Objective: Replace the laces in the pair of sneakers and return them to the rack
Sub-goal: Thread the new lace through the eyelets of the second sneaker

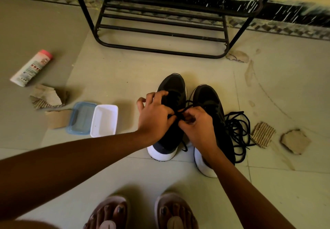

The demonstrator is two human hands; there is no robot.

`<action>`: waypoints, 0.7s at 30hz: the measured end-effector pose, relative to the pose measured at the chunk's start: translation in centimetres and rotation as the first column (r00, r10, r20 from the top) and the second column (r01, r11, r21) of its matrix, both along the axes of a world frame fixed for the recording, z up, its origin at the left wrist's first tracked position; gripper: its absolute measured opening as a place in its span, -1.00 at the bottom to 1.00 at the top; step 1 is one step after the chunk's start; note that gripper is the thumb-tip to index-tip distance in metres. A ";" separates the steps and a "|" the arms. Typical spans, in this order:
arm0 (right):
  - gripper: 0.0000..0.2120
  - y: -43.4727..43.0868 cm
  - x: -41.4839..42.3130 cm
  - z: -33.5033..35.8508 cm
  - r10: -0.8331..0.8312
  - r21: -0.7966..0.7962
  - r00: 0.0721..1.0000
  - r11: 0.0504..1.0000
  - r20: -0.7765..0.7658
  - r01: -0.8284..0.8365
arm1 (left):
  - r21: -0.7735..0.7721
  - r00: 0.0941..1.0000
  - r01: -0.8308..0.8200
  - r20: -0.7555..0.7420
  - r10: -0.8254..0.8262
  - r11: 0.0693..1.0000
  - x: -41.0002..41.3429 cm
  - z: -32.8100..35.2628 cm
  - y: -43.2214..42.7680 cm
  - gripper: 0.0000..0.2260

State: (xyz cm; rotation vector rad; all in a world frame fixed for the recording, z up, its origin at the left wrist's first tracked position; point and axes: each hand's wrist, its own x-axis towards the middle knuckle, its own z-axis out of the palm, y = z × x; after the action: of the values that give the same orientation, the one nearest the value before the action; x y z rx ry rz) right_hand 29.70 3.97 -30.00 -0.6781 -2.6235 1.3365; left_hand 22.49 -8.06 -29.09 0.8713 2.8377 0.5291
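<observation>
Two black sneakers with white soles stand side by side on the floor, toes pointing away from me: the left sneaker (172, 86) and the right sneaker (208, 96). My left hand (153, 114) and my right hand (198, 125) meet over the left sneaker's tongue, and both pinch its black lace (180, 111) between curled fingers. A loose tangle of black lace (237, 128) lies on the floor just right of the right sneaker. The black metal shoe rack (160, 30) stands beyond the sneakers.
A white tray (104, 120) and a blue lid (81, 118) lie left of the sneakers. A white bottle with a pink cap (31, 68) lies farther left. Torn cardboard scraps (262, 134) are scattered around. My sandalled feet (142, 212) are at the bottom edge.
</observation>
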 end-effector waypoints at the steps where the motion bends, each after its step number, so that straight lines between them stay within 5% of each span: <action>1: -0.86 0.0 0.0 -0.1 -0.004 0.000 1.000 1.000 0.001 0.004 | 0.009 1.000 0.011 -0.015 -0.011 1.000 -0.1 0.0 0.0 -0.82; 8: -0.83 0.7 0.0 -1.0 -0.101 0.016 0.995 0.995 -0.011 0.101 | 0.133 0.953 0.246 -0.214 -0.215 0.960 -0.9 -0.1 -1.4 -0.85; 11: -0.84 1.1 0.0 -1.0 -0.115 0.039 0.993 0.993 0.006 0.114 | 0.394 0.964 0.265 -0.144 -0.226 0.880 -0.8 0.1 -2.5 -0.82; 13: -0.83 1.0 0.0 -0.9 -0.117 0.077 0.993 0.990 0.016 0.116 | 0.605 0.963 0.174 0.062 -0.264 0.777 -1.0 0.8 -2.6 -0.83; 15: -0.84 0.8 0.0 -0.7 -0.112 0.118 0.993 0.987 0.041 0.107 | 0.797 0.843 -0.052 0.358 -0.402 0.601 -0.8 2.1 -2.3 -0.83; 17: -0.86 0.6 0.0 -0.5 -0.094 0.154 0.994 0.985 0.061 0.084 | 0.825 0.679 -0.336 0.547 -0.490 0.454 -0.7 3.6 -1.7 -0.81; 19: -0.87 0.5 0.0 -0.4 -0.087 0.164 0.994 0.984 0.065 0.075 | 0.674 0.475 -0.569 0.737 -0.481 0.471 -0.6 5.3 -1.4 -0.76; 21: -0.86 0.5 0.0 -0.3 -0.093 0.173 0.992 0.982 0.081 0.078 | 0.456 0.180 -0.611 0.876 -0.447 0.647 -0.7 6.1 -2.0 -0.80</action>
State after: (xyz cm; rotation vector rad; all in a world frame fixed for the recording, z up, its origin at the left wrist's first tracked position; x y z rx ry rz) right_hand 29.70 4.45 -30.30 -0.8309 -2.7026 1.0685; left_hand 21.78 -10.07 -23.02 0.0994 1.2348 1.6651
